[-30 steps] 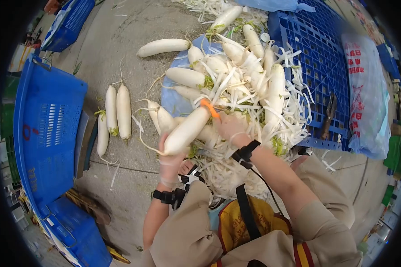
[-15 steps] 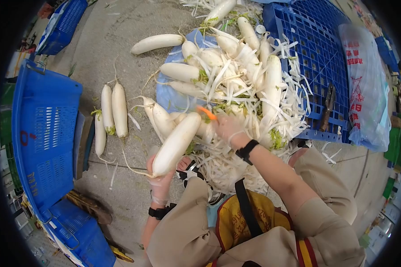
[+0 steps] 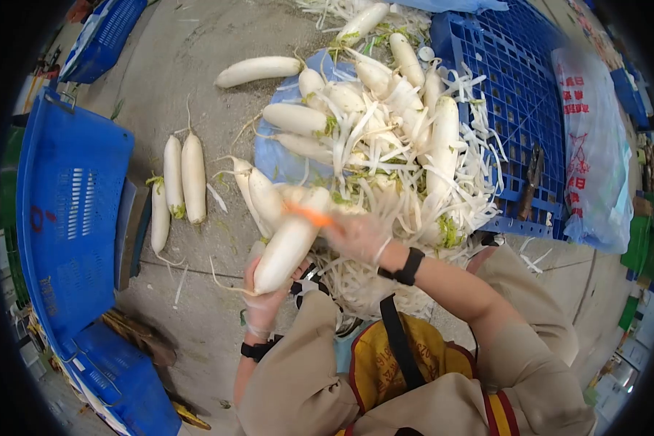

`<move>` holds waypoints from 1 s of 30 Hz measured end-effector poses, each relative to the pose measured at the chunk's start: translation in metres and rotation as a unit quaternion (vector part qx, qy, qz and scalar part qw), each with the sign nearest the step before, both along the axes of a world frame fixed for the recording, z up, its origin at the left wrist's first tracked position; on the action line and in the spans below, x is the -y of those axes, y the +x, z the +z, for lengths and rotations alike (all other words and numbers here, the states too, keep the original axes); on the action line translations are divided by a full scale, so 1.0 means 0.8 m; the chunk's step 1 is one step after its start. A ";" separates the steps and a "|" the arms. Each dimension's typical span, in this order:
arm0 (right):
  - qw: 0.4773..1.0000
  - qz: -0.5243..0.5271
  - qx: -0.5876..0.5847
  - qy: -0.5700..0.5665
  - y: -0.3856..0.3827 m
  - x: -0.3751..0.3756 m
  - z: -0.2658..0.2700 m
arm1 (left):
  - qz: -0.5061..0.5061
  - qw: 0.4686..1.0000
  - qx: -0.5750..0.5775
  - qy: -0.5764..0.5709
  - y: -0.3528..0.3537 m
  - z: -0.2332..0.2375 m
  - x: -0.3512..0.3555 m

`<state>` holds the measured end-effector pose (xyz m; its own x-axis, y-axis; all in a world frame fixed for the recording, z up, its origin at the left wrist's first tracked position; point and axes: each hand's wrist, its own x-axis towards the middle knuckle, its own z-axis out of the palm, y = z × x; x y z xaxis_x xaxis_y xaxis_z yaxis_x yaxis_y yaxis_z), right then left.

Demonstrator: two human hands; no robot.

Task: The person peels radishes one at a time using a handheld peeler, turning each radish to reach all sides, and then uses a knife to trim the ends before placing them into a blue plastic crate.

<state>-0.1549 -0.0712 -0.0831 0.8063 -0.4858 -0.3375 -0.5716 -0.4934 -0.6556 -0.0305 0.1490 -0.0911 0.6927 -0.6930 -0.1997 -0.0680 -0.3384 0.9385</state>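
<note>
A large white radish (image 3: 287, 251) rests tilted in my left hand (image 3: 264, 301), which wraps round its lower, rooted end. My right hand (image 3: 357, 236), in a thin clear glove, is closed on an orange-handled peeler (image 3: 309, 215). Motion blurs the peeler, which lies across the upper part of the radish. Just beyond are more radishes (image 3: 265, 196) in a pile on a blue plastic sheet (image 3: 272, 156). Long white peel strips (image 3: 374, 283) are heaped below my right hand and among the radishes.
Three radishes (image 3: 193, 178) lie apart on the concrete floor to the left. Beyond them stands a blue crate (image 3: 73, 218). On the right are a blue pallet (image 3: 516, 87), a knife (image 3: 533, 182) on it, and a printed plastic bag (image 3: 588, 145).
My right hand has moved left and down with the peeler, from beyond the radish's top onto its upper part. The held radish has shifted slightly; my left hand still holds it.
</note>
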 end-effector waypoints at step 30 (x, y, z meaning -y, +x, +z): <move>0.989 -0.120 -0.086 0.004 -0.006 0.042 -0.055 | 0.052 0.981 -0.185 -0.038 0.014 0.065 0.080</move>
<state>-0.1596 -0.1045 -0.1268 0.5982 -0.6528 -0.4648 -0.7755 -0.3253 -0.5412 -0.0194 0.0850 -0.0390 0.6509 -0.6444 -0.4014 0.3134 -0.2535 0.9152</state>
